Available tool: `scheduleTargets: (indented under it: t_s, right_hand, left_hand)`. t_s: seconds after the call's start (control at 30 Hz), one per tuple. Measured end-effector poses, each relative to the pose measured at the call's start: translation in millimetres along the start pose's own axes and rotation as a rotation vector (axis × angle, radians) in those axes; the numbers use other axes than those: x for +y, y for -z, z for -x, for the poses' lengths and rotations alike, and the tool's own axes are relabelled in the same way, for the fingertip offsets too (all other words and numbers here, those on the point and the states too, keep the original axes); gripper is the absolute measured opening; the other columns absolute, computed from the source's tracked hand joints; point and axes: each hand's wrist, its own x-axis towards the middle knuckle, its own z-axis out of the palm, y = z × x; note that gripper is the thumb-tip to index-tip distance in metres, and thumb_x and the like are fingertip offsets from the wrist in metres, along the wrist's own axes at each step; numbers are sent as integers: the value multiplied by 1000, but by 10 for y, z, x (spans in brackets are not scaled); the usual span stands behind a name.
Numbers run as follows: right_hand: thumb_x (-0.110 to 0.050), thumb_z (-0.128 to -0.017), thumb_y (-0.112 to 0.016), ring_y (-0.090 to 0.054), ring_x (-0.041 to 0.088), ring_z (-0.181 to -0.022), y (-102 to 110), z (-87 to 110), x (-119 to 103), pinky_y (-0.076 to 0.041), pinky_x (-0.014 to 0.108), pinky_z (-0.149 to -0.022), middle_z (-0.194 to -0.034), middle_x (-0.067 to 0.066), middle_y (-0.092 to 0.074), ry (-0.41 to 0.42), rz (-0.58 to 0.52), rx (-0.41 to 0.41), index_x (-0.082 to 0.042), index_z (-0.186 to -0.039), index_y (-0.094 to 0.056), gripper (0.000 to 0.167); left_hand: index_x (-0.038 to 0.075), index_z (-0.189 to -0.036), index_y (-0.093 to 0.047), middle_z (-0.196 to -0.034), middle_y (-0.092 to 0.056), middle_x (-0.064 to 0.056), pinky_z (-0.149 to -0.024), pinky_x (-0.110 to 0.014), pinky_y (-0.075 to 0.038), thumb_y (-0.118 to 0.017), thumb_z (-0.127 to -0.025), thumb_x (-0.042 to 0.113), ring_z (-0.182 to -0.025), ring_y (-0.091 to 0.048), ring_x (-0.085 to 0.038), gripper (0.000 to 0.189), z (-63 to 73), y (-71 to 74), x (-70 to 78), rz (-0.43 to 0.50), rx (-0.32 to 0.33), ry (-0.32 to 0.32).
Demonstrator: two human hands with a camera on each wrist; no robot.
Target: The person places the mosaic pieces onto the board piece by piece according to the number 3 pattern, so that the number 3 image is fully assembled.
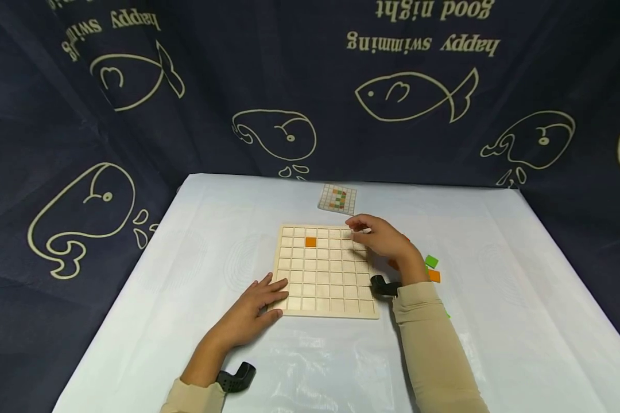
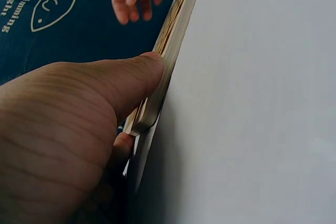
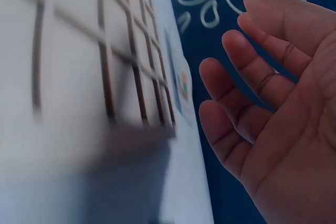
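Note:
A wooden grid board (image 1: pixel 322 278) lies on the white table, with one orange square tile (image 1: pixel 310 242) in a cell near its far edge. My left hand (image 1: pixel 250 312) rests at the board's near left corner, fingers spread over the rim. In the left wrist view its thumb (image 2: pixel 139 72) lies along the board's edge. Above the far right part of the board hovers my right hand (image 1: pixel 381 236), its fingers loosely bent. Nothing sits between those fingers in the right wrist view, where the palm (image 3: pixel 299 129) faces the camera.
Beyond the board lies a small pattern card (image 1: pixel 337 198) printed with a grid of coloured squares. Loose tiles, among them a green one (image 1: pixel 431 261) and an orange one (image 1: pixel 434 276), lie to the right, partly hidden by my right arm. A dark curtain (image 1: pixel 336 86) hangs behind the table.

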Motion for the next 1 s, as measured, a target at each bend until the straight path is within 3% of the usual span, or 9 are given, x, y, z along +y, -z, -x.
scheduleTargets:
  t_s: [0.5,0.8,1.0]
  right_hand:
    - [-16,-100,-61,-53,32,-116,374,445,363,-45,47,-94,-132,17,-57,-123,88,73,-4,-134,-56,37]
    - [-12,-98,-62,-51,32,-116,404,585,508,-41,47,-99,-129,16,-58,-180,114,79,-5,-128,-60,31]
    - [-10,-97,-62,-52,31,-107,364,588,570,-42,46,-94,-120,15,-60,-181,120,78,-4,-123,-62,26]
  left_hand:
    - [3,-134,-62,-152,-45,-5,-118,-59,-14,-67,-96,16,-148,-22,-33,41,-5,-7,-3,-11,-2,4]
    - [3,-134,-62,-151,-46,-6,-117,-60,-14,-66,-96,16,-148,-22,-35,40,2,-10,5,-8,2,-1]
    - [3,-133,-63,-151,-46,-6,-117,-59,-14,-67,-96,14,-148,-22,-34,39,-3,-2,17,-1,1,3]
